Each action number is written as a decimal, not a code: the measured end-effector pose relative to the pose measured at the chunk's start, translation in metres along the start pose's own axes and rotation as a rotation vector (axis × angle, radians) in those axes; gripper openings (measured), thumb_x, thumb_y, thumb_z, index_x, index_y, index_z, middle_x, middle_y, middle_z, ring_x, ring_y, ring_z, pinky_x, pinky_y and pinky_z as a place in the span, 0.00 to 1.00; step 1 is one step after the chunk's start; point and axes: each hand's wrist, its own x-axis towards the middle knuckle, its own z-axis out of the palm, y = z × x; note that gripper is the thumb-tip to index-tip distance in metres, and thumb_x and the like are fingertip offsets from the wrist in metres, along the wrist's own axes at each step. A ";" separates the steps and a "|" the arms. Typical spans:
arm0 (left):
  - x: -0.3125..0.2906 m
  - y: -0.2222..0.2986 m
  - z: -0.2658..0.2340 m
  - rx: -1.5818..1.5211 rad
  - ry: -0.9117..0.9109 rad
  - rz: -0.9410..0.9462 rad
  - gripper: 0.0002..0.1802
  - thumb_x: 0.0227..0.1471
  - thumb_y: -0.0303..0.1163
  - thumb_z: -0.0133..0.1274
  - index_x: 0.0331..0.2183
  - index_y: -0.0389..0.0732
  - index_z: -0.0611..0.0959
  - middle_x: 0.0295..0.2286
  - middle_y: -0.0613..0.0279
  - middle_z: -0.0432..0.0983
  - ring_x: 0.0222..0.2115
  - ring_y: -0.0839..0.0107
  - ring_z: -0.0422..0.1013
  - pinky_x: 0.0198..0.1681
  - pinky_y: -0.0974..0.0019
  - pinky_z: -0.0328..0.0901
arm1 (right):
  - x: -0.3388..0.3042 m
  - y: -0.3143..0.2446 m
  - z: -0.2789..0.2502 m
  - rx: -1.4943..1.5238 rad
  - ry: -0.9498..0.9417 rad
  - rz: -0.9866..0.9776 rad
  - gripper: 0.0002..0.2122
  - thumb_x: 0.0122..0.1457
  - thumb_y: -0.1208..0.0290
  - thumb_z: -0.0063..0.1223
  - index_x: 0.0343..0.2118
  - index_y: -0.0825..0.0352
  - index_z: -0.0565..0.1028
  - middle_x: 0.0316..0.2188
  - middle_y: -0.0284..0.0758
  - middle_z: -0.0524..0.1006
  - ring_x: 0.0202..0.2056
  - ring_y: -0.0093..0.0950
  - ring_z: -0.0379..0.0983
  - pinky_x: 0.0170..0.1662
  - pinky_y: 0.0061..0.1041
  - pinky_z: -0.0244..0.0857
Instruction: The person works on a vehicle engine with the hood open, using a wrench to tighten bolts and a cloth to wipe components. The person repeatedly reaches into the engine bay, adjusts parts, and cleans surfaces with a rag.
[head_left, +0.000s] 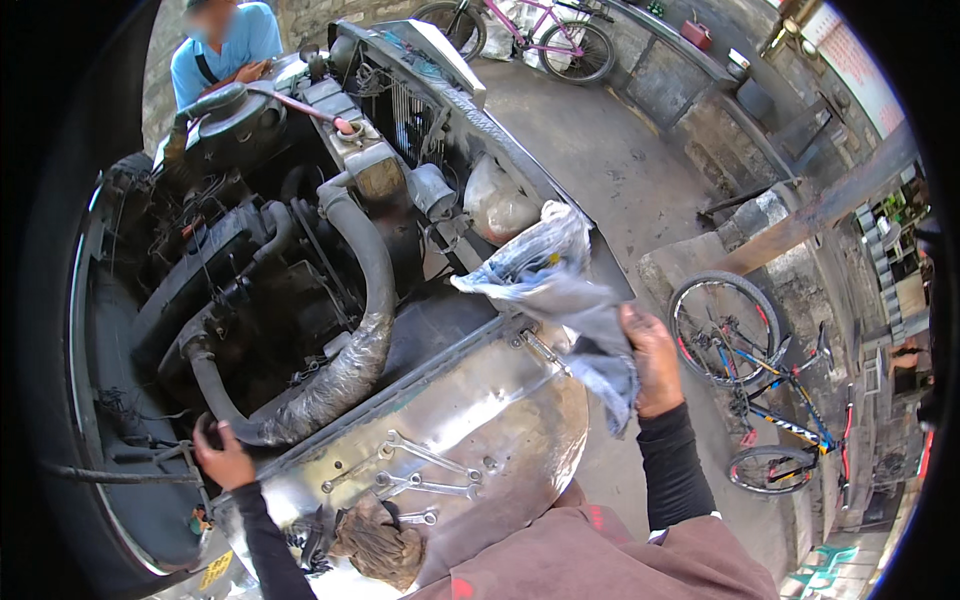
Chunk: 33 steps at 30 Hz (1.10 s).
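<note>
My right hand (652,358) is closed on a bunched blue-grey rag (585,300) that looks like denim. The rag hangs over the front corner of the vehicle's engine bay, and its edges are slightly smeared by motion. My left hand (224,456) is at the near left edge of the bay, fingers apart, holding nothing I can see. Beside it runs the low bend of a thick hose (330,395), partly covered in silvery wrap. Several wrenches (430,455) lie on the bare metal fender (510,430) between my arms. A brown crumpled cloth (378,540) lies close to my body.
Across the open engine bay stands a person in a light blue shirt (225,50). A red-handled tool (310,108) lies over the engine top. On the right a bicycle (765,400) stands on the floor, and a pink bicycle (545,35) is at the back by a low wall.
</note>
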 end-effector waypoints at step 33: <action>-0.005 0.426 0.068 -0.312 -1.434 0.985 0.11 0.50 0.33 0.61 0.35 0.38 0.85 0.29 0.48 0.80 0.34 0.47 0.76 0.38 0.53 0.69 | -0.018 0.131 0.028 0.160 -0.768 0.418 0.20 0.65 0.71 0.52 0.59 0.72 0.67 0.50 0.36 0.76 0.46 0.24 0.74 0.54 0.25 0.68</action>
